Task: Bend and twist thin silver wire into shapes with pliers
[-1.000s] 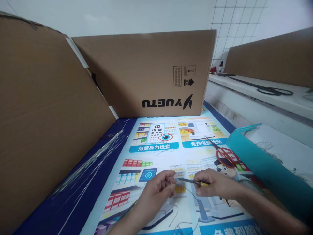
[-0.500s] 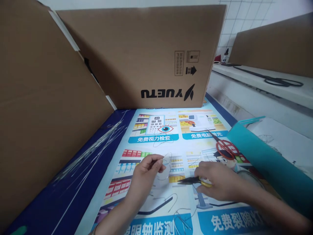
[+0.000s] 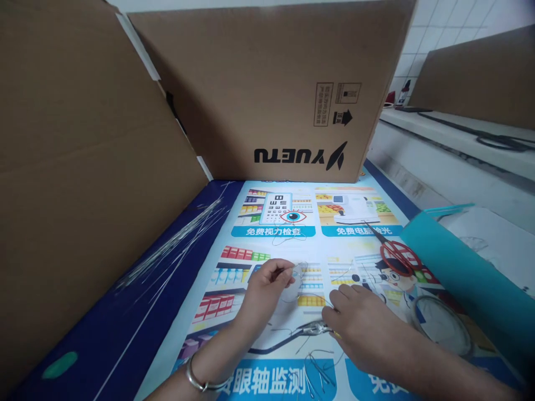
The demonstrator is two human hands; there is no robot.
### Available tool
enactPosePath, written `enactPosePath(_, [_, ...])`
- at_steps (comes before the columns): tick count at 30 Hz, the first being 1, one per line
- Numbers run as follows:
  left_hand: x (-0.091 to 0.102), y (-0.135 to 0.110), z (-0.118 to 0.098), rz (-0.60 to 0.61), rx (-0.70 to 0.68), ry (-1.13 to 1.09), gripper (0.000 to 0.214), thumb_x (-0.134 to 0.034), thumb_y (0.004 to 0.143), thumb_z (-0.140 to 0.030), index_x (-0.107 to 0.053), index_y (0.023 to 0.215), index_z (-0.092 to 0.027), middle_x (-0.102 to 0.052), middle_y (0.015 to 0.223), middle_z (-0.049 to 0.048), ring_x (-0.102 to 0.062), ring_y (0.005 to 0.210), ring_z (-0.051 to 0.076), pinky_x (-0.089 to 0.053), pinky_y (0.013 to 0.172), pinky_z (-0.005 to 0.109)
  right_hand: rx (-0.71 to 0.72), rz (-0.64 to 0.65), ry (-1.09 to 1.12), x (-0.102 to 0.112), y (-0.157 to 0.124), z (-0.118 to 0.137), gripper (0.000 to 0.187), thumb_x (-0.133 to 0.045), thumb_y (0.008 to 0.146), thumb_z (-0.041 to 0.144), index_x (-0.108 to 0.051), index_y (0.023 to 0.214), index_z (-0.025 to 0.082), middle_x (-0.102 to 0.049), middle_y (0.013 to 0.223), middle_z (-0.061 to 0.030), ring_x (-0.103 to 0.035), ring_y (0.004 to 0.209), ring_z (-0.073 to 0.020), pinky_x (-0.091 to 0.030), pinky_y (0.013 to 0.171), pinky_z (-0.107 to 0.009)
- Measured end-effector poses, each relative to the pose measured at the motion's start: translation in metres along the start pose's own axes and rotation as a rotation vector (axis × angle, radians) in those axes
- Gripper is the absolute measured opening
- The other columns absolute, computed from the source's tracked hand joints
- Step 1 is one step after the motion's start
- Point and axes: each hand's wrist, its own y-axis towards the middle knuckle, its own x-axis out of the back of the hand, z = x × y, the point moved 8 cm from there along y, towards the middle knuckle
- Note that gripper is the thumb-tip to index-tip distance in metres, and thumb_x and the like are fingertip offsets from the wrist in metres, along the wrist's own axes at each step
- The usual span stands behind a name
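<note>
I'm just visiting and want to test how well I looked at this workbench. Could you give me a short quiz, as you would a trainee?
1. What tool is in the person's right hand?

2. True or false: the silver bracelet is worn on the right arm.

3. How does the YUETU lettering stand on the cardboard panel in this view?
A) Upright
B) Upside down
C) Running vertically

Key:
1. Pliers, with the metal nose pointing toward the left.
2. False: it is on the arm of the left hand.
3. B
</note>
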Motion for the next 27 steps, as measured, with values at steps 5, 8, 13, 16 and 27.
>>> enactPosePath(5, [0.002, 0.0, -0.003, 0.007, -0.039, 0.002, 0.015, -0.054, 0.079, -0.029, -0.059, 0.088, -0.018, -0.059, 0.072, 0.0, -0.055, 0.07, 0.013, -0.041, 0.068, 0.026, 0.078, -0.012, -0.115, -0.002, 0.005, 0.013, 0.01, -0.052, 0.075, 0.008, -0.053, 0.079, 0.018, -0.054, 0.075, -0.0053, -0.045, 0.067, -0.0185, -0.024, 0.055, -0.031])
enactPosePath(8, [0.003, -0.001, -0.003, 0.007, -0.042, -0.008, 0.015, -0.053, 0.079, -0.028, -0.058, 0.09, -0.019, -0.059, 0.071, -0.0001, -0.054, 0.069, 0.013, -0.041, 0.067, 0.026, 0.097, -0.036, -0.122, 0.0, 0.003, 0.014, 0.011, -0.052, 0.075, 0.007, -0.052, 0.078, 0.018, -0.054, 0.073, -0.0048, -0.045, 0.066, -0.0181, -0.024, 0.055, -0.03])
enactPosePath(13, [0.001, -0.001, -0.004, 0.02, -0.032, -0.008, 0.014, -0.052, 0.08, -0.026, -0.058, 0.089, -0.018, -0.058, 0.066, -0.0008, -0.053, 0.065, 0.012, -0.041, 0.065, 0.025, 0.092, -0.024, -0.007, 0.002, -0.004, 0.004, 0.009, -0.053, 0.075, 0.011, -0.053, 0.077, 0.02, -0.055, 0.076, -0.0036, -0.045, 0.069, -0.0175, -0.025, 0.058, -0.03])
enactPosePath(16, [0.0, -0.001, -0.005, 0.033, -0.035, 0.024, 0.013, -0.051, 0.078, -0.023, -0.059, 0.087, -0.018, -0.057, 0.065, -0.0008, -0.052, 0.06, 0.012, -0.041, 0.058, 0.024, 0.017, -0.045, 0.054, 0.007, -0.007, -0.012, 0.003, -0.053, 0.078, 0.018, -0.054, 0.076, 0.021, -0.054, 0.075, -0.0028, -0.045, 0.069, -0.0169, -0.025, 0.058, -0.029])
enactPosePath(27, [-0.026, -0.017, -0.025, 0.26, -0.238, 0.151, 0.011, -0.055, 0.078, -0.021, -0.064, 0.084, -0.021, -0.057, 0.091, 0.0043, -0.054, 0.085, 0.017, -0.044, 0.074, 0.029, -0.275, -0.232, 0.045, 0.023, -0.012, -0.056, 0.009, -0.051, 0.081, 0.025, -0.058, 0.084, 0.021, -0.055, 0.078, -0.0029, -0.049, 0.074, -0.0171, -0.028, 0.059, -0.028])
